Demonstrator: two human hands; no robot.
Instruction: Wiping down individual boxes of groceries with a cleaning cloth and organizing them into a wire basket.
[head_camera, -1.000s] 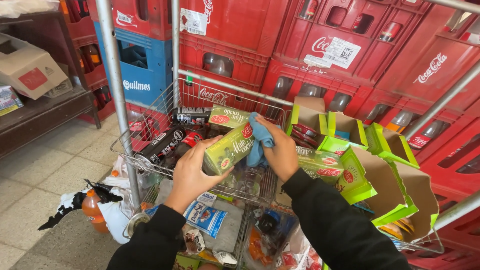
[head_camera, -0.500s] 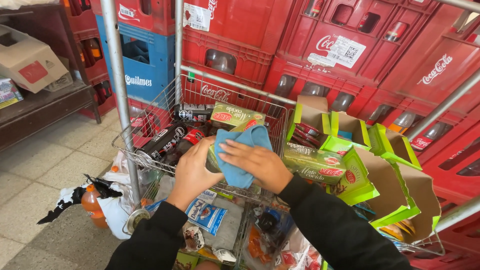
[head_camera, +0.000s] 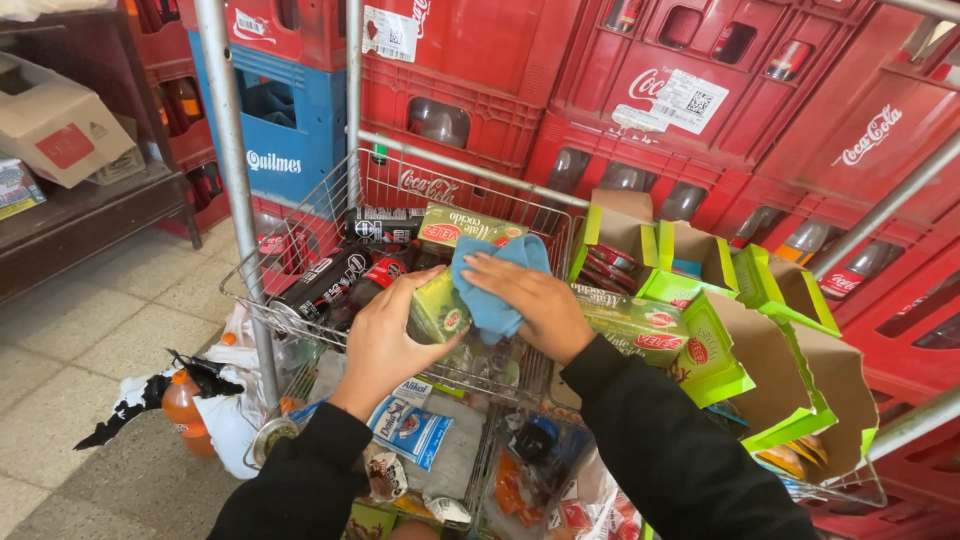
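My left hand (head_camera: 385, 340) grips a small green packet (head_camera: 440, 308) over a wire basket (head_camera: 300, 325). My right hand (head_camera: 530, 300) presses a blue cloth (head_camera: 490, 290) onto the packet's top and side. Both arms wear black sleeves. More green packets lie in the basket: one behind the cloth (head_camera: 465, 225) and one to the right of my right hand (head_camera: 635, 325). Dark cans and bottles (head_camera: 335, 280) lie at the basket's left.
Open green-and-brown cardboard boxes (head_camera: 760, 330) stand to the right. Red bottle crates (head_camera: 620, 90) and a blue crate (head_camera: 285, 120) are stacked behind. Metal shelf posts (head_camera: 235, 170) frame the basket. Bagged goods (head_camera: 410, 435) lie below; an orange bottle (head_camera: 185, 410) rests on the tiled floor.
My right hand has moved the blue cloth from the packet's far end across its top. The packet has turned more end-on in my left hand.
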